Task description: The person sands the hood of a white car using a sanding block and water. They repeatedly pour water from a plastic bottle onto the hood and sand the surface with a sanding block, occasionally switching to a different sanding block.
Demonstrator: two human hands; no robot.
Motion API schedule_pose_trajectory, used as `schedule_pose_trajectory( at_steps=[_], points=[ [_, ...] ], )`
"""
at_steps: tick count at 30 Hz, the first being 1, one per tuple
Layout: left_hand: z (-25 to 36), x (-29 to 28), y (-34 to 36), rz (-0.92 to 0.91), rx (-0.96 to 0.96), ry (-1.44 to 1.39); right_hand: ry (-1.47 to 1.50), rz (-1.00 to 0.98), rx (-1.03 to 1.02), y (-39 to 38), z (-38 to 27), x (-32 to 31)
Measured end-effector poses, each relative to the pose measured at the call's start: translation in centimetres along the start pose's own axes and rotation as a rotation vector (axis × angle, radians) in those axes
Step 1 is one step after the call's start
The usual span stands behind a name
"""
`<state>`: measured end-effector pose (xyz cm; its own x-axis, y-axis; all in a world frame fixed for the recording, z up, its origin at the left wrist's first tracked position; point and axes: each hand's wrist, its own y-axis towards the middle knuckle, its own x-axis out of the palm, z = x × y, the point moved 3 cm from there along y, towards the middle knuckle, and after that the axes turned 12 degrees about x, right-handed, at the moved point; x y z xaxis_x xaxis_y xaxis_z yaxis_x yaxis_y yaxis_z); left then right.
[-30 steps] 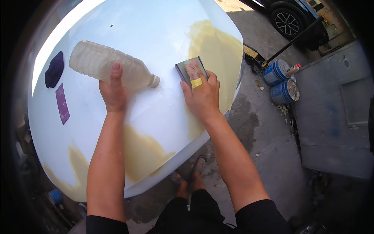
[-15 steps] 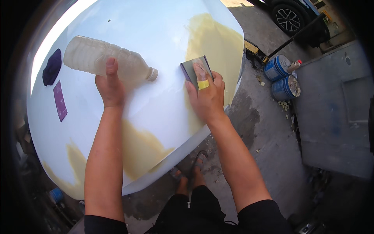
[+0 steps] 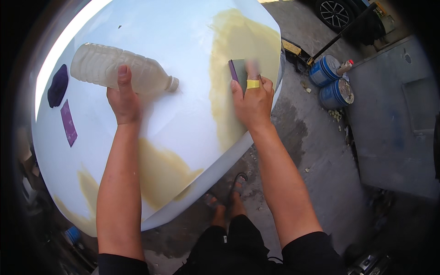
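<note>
l grip (image 3: 123, 104) holds btl (image 3: 103, 64), r grip (image 3: 255, 100) w/ blk (image 3: 238, 69) on patch (image 3: 223, 107)

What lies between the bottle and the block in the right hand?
Between bottle and block, the head view shows white panel, then yellowish patch.

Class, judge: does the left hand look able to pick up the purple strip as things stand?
Probably not: the left hand is holding the bottle, though nothing covers the purple strip.
</note>
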<state>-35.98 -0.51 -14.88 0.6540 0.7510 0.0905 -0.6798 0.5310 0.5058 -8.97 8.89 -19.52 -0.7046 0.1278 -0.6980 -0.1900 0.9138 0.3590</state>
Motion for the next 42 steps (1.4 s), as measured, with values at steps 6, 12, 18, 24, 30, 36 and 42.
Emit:
schedule_pose_trajectory(
  at_steps=[6,12,18,24,30,36,42],
  points=[
    [0.0,-1.4,0.4,-0.014,-0.003,0.006,0.030,-0.056,-0.090,-12.0,-2.3,-1.7],
    [0.2,-0.6,0.0,-0.050,0.003,-0.001,0.039,0.009,-0.062,-7.8,-0.7,-0.7],
    [0.0,-0.9,0.4,-0.035,-0.012,0.032,0.028,-0.018,0.079,-3.3,0.1,-0.5],
    [-0.4,-1.0,0.6,-0.033,0.002,0.039,0.108,-0.081,-0.058,-16.0,-3.1,-2.1],
    [-0.3,-0.7,0.4,-0.033,-0.026,0.026,0.020,0.044,0.080,-1.1,2.3,-0.7],
    [-0.1,-1.0,0.3,-0.016,-0.011,0.030,0.128,-0.124,0.006,-17.8,-3.5,-2.4],
    [-0.2,-0.7,0.2,-0.031,-0.001,0.013,0.016,0.036,0.093,-4.7,2.8,-1.0]
  ],
)
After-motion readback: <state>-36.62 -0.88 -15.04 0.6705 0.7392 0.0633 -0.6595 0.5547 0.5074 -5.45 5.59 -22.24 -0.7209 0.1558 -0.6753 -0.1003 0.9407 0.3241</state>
